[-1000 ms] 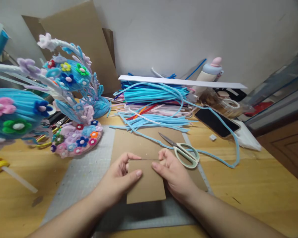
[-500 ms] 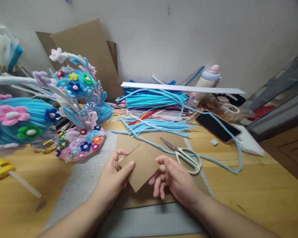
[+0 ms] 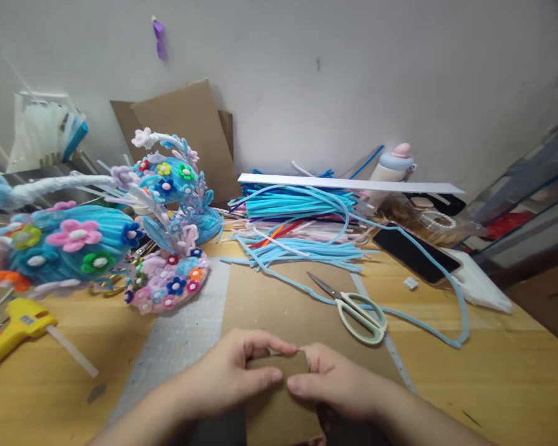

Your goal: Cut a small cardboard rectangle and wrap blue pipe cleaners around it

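Note:
Both of my hands grip a small brown cardboard piece (image 3: pixel 279 402) low in the middle of the view. My left hand (image 3: pixel 235 375) pinches its top left edge, thumb on top and fingers curled behind. My right hand (image 3: pixel 337 384) clasps its top right corner, thumb lying across the face. The piece is held just above a larger cardboard sheet (image 3: pixel 279 303) lying on a grey cutting mat (image 3: pixel 181 334). Pale green scissors (image 3: pixel 358 310) rest shut on the sheet to the right of my hands.
Pipe-cleaner flower sculptures (image 3: pixel 74 241) crowd the left, with a flower-covered base (image 3: pixel 172 282). A yellow glue gun (image 3: pixel 13 328) lies at far left. A heap of blue pipe cleaners (image 3: pixel 297 210), a white strip (image 3: pixel 353 184), a phone (image 3: pixel 416 251) and a bottle (image 3: pixel 390 167) sit behind.
The cardboard piece was turned from flat to diagonal, then brought down towards me. Both hands now grip its top edge closer together. The camera has tilted up, showing more wall.

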